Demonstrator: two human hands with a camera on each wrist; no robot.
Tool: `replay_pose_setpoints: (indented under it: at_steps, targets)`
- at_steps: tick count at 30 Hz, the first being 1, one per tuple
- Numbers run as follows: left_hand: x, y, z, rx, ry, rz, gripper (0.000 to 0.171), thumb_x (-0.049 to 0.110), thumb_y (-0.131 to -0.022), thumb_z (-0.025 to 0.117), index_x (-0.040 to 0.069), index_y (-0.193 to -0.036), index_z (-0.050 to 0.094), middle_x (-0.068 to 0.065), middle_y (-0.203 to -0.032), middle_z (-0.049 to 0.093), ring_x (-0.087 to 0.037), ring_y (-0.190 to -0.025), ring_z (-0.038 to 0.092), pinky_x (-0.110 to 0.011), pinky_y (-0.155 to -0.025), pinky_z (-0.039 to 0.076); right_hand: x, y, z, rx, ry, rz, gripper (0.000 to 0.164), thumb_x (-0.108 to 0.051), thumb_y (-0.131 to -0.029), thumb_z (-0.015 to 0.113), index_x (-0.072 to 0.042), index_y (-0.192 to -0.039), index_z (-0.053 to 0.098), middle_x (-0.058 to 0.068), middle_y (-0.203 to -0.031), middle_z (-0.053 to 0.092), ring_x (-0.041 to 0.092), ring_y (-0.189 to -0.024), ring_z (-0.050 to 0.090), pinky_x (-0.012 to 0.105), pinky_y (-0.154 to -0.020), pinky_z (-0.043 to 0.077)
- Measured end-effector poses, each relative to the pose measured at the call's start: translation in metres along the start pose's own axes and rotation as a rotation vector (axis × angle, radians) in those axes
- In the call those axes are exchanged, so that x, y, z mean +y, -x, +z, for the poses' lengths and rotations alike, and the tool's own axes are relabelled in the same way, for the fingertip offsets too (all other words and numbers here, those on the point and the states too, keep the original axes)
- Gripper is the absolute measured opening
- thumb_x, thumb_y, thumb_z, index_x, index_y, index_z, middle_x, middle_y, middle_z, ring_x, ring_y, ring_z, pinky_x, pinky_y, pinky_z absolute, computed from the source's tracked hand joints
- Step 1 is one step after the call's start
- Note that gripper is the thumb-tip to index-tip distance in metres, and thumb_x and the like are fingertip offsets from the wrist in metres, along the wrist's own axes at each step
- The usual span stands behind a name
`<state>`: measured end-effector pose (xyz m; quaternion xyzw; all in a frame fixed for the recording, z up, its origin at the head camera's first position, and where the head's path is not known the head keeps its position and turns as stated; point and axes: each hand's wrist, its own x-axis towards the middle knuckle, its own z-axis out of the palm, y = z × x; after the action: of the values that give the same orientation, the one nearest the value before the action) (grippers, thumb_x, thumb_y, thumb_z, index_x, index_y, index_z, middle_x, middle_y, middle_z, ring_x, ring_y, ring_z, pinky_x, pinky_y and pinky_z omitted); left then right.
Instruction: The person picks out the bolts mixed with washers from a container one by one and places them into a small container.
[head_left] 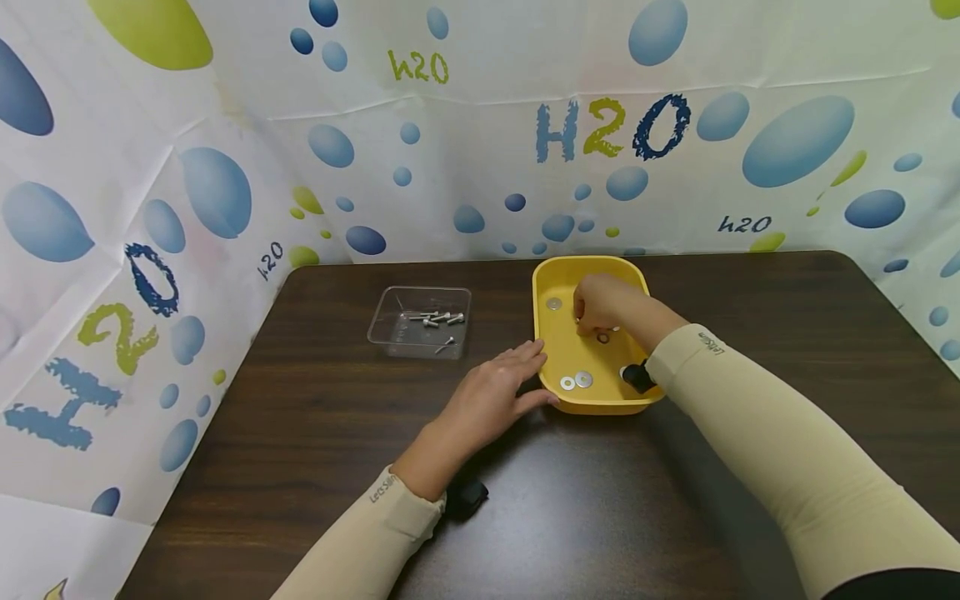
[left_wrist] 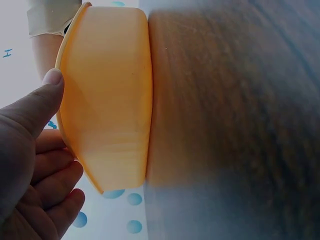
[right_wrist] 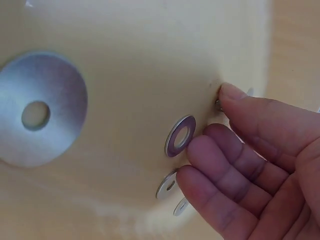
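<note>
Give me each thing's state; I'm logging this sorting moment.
Yellow tray: upright on the table, washers inside.
Washers: loose, most flat, one tilted.
Clear container: open, screws inside.
Left hand: open, against the tray's side.
Right hand: in the tray, fingertips at washers.

I'm looking at what seems a staged recording booth rather than a lived-in room: a dark wood-grain table (head_left: 525, 517) is boxed in on three sides by a creased curtain (head_left: 465, 125) printed with blue drops and "H2O". On my table sit only a yellow tray (head_left: 543, 333) of washers (head_left: 576, 381) and a clear box (head_left: 418, 321) of bolts (head_left: 435, 317), laid out like a sorting bench. I see black wrist cameras (head_left: 465, 497) strapped over beige sleeves (head_left: 787, 450).
</note>
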<state>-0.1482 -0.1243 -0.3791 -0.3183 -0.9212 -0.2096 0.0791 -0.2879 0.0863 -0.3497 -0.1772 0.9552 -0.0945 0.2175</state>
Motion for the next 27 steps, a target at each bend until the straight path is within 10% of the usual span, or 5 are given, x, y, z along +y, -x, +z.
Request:
replay_pose_setpoints:
  at_steps: [15, 27]
  targets:
    - [-0.0018, 0.0015, 0.0007, 0.014, 0.021, 0.015, 0.055, 0.04, -0.091, 0.068, 0.004, -0.133, 0.062, -0.008, -0.145, 0.053, -0.02, -0.134, 0.051, -0.038, -0.108, 0.044, 0.0019, -0.0029, -0.0015, 0.001, -0.076, -0.163, 0.03, -0.011, -0.087, 0.065, -0.004, -0.114, 0.072, 0.009, -0.102, 0.07, 0.02, -0.087, 0.06, 0.034, -0.082, 0.053]
    - [-0.0022, 0.0017, -0.001, -0.005, 0.015, 0.013, 0.055, 0.04, -0.092, 0.067, 0.005, -0.134, 0.061, -0.008, -0.147, 0.051, -0.021, -0.135, 0.05, -0.038, -0.109, 0.044, 0.0069, 0.0016, -0.0071, 0.049, -0.22, -0.167, 0.013, -0.02, -0.086, 0.074, -0.01, -0.094, 0.073, 0.001, -0.084, 0.069, 0.017, -0.077, 0.059, 0.028, -0.072, 0.052]
